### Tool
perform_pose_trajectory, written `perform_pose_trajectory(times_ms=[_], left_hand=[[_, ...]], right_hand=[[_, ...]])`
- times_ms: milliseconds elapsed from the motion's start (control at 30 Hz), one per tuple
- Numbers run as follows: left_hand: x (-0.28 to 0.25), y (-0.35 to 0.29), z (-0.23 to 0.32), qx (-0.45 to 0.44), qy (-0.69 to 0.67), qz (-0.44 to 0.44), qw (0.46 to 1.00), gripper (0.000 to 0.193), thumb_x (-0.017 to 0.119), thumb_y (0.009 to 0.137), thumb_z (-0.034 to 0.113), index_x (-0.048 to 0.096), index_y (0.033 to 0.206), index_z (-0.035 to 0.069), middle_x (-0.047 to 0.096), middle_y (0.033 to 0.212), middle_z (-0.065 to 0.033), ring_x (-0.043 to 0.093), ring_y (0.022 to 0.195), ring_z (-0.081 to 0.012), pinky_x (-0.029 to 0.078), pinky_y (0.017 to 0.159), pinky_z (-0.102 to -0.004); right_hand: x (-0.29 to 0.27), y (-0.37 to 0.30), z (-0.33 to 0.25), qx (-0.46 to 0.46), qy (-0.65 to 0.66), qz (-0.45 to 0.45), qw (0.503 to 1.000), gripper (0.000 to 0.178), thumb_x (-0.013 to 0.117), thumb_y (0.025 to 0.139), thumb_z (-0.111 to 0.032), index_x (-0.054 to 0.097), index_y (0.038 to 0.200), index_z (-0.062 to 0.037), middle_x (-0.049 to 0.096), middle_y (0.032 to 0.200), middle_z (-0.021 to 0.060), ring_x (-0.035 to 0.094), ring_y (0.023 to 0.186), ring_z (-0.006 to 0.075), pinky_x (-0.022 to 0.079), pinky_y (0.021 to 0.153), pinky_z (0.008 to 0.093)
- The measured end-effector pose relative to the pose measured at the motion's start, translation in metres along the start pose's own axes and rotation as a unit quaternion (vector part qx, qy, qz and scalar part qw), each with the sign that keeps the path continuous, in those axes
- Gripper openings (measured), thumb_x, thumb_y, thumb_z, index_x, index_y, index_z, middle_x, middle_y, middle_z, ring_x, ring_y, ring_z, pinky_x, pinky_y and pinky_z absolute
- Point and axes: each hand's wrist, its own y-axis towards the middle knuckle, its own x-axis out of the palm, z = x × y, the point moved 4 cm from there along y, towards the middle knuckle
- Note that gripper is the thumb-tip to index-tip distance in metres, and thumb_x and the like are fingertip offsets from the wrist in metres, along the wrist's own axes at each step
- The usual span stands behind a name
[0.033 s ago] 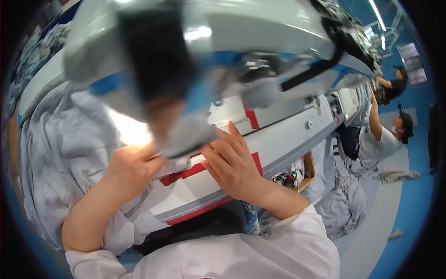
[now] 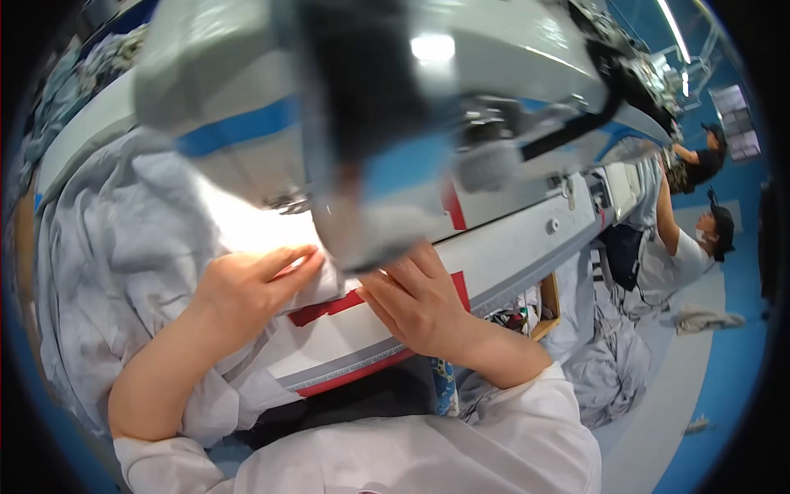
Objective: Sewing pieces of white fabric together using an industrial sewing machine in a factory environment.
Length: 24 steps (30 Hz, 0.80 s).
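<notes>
While partly hidden by a blurred black, blue and white part (image 2: 362, 90) up front, looks mid-work: light grey fabric (image 2: 115, 222) at the sewing machine (image 2: 222, 90), bulk heaped left, pale edge (image 2: 327, 284) in the lit spot between the hands.

Left hand (image 2: 247, 284) at that edge, fingers bent, thumb and fingertips close together. Looks like a pinch; can't confirm cloth in it. Right hand (image 2: 424, 309) just across from it, fingers curled toward the same spot, tips mostly behind the blurred part. Can't tell if gripping.

Progress: done, fabric positioned at the machine with both hands close on it. Left, judging by the lie: not released, not set aside. Can't make out any stitch line, so can't split it finer.

Outward: red tape (image 2: 329, 309) just below the fingers, ruler strip (image 2: 337, 370) along the near edge of the white tabletop (image 2: 506, 235). Wooden tray (image 2: 547, 309) of small items past the right wrist, grey cloth heap (image 2: 613, 362) beyond. Far right: co-worker in white top (image 2: 666, 263), another in black (image 2: 704, 165) farther off.

Versus earlier frame: blurred part shifted right in view, now uncovering left fingertips and a bit of metal (image 2: 288, 202) above them, now covering right fingertips. Left fingers higher in view. Fabric bulk, tape, tray about the same.
</notes>
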Motion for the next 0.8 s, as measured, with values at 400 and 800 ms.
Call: perform_pose_trajectory(times_ms=[400, 800], left_hand=[[0.003, -0.008, -0.014, 0.01, 0.021, 0.01, 1.0, 0.028, 0.062, 0.079, 0.013, 0.065, 0.107, 0.01, 0.061, 0.105, 0.0005, 0.064, 0.082, -0.0155, 0.053, 0.065, -0.0273], [0.001, 0.001, -0.024, -0.027, 0.022, -0.054, 0.998, 0.041, 0.058, 0.077, 0.008, 0.061, 0.118, 0.01, 0.063, 0.106, -0.0054, 0.062, 0.093, -0.0221, 0.053, 0.076, -0.0317]], right_hand=[[0.023, 0.025, 0.017, -0.044, 0.029, -0.14, 0.989, 0.03, 0.065, 0.083, -0.01, 0.061, 0.112, -0.0057, 0.06, 0.11, 0.0054, 0.06, 0.093, 0.0226, 0.052, 0.074, 0.0348], [0.049, 0.01, 0.053, -0.086, -0.143, -0.189, 0.968, 0.03, 0.053, 0.09, -0.018, 0.055, 0.116, -0.0027, 0.057, 0.12, 0.0136, 0.056, 0.114, 0.0203, 0.046, 0.1, 0.03]])
